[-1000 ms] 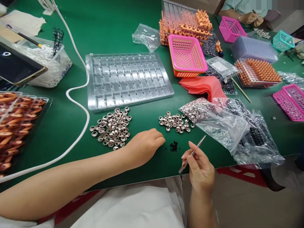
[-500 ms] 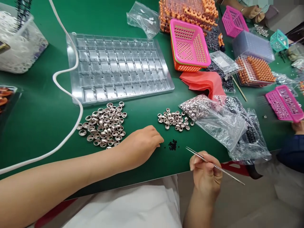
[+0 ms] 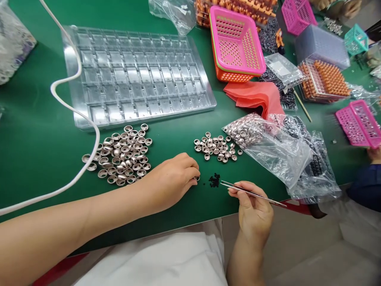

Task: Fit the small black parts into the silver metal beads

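My right hand is closed round a pair of metal tweezers, whose tips reach the right edge of a small heap of tiny black parts. My left hand rests on the table left of that heap, fingers bent together on a small silvery metal ring that shows only in part at the fingertips. To its left lies a pile of larger silvery rings. Beyond my hands is a smaller pile of little silvery rings.
A clear compartment tray lies at the back left, crossed by a white cable. Stacked baskets, red cloth and plastic bags of parts crowd the right. Another person's hands are at the far top right.
My right hand has brought the tweezers left, their tips now beside the black parts. A ring now shows at my left fingertips. The camera view has shifted slightly.
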A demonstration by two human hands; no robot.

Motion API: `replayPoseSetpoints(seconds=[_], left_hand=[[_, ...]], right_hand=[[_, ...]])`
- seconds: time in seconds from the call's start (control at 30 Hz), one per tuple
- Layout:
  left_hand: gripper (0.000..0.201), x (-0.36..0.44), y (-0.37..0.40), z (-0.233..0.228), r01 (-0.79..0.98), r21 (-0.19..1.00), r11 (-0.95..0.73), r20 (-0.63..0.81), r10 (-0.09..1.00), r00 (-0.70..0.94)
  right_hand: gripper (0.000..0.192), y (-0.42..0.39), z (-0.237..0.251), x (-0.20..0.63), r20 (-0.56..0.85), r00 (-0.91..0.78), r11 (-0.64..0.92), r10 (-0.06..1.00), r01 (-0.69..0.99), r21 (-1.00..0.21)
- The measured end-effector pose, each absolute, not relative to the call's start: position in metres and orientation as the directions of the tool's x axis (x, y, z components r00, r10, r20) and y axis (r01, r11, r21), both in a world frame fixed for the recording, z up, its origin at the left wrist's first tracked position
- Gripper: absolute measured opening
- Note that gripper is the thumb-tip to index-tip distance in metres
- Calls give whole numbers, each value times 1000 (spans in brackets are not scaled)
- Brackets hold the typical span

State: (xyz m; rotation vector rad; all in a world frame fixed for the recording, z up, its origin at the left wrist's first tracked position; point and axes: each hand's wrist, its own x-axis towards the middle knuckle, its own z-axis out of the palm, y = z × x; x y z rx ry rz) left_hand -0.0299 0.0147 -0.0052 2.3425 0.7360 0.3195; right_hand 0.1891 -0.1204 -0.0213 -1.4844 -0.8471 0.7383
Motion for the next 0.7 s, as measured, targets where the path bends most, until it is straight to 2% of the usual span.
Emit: replayPoseSetpoints(seconds=[0.17,0.3,0.43,0.53,0.7], left_hand=[[10,-28,13,-6,402,691,-600,40,588,808],[9,-25,11,-5,374,722,-582,71,600,797],[9,-24,10,-5,394,741,-544,61,639,767],[9,-25,11,-4,409,743,-529,46,651,757],[9,-24,12,-5,404,746,-530,46,646,762]], right_hand=[[22,-122,-22,192,173,396,89,902,222,-971],[25,-126,-28,187,236,435,78,869,350,-933],[27,-128,-33,184,344,422,131,839,457,-880],[27,-127,-34,184,388,416,150,822,499,-853],[28,-126,-35,183,384,420,151,823,489,-859]])
